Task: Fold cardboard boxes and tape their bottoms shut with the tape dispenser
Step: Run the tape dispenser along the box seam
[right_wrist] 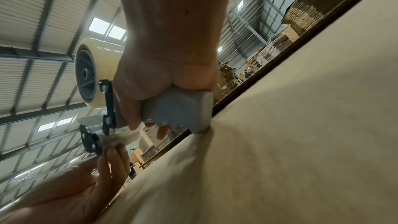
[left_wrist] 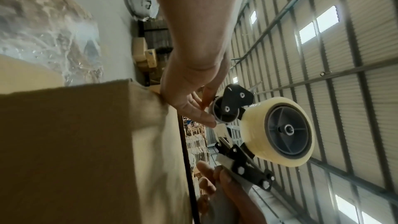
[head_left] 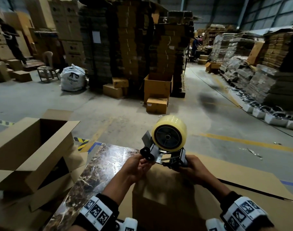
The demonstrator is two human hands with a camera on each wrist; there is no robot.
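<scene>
**Tape Dispenser Held Above Folded Box, Tape End Between the Fingers**

Raised in both hands over the near edge of the marble-patterned counter (head_left: pixel 109 157), with the tape dispenser (head_left: pixel 165 147) held clear of the cardboard box (head_left: pixel 160 197) directly below. Right hand (head_left: pixel 195 168) wrapped around the grey handle, fingers (right_wrist: pixel 161 131) curled under it and clamped tight, the butt of the handle just touching or just above the cardboard in the right wrist view. Left hand (head_left: pixel 139 165) at the opposite, roller end, thumb and fingers (left_wrist: pixel 200 115) brought together in a pinch at the front roller, apparently on the loose tape end; whether tape is actually caught between them cannot be told. Tape roll (head_left: pixel 169 132) standing upward and away from the body, its axle running front to back, so that the dispenser's long axis lies left to right between the two hands. Box panel under the tool facing up, presumably the bottom awaiting tape; its seam not visible. Judged next: roller end brought down to the box edge nearest the left hand, then drawn along the flaps by the right. Left hand the nearer to the tape's free end, right hand the one steering. Open box (head_left: pixel 34 147) lying on its side beyond the counter's left edge, a flat cardboard sheet (head_left: pixel 242 184) toward the right.
</scene>
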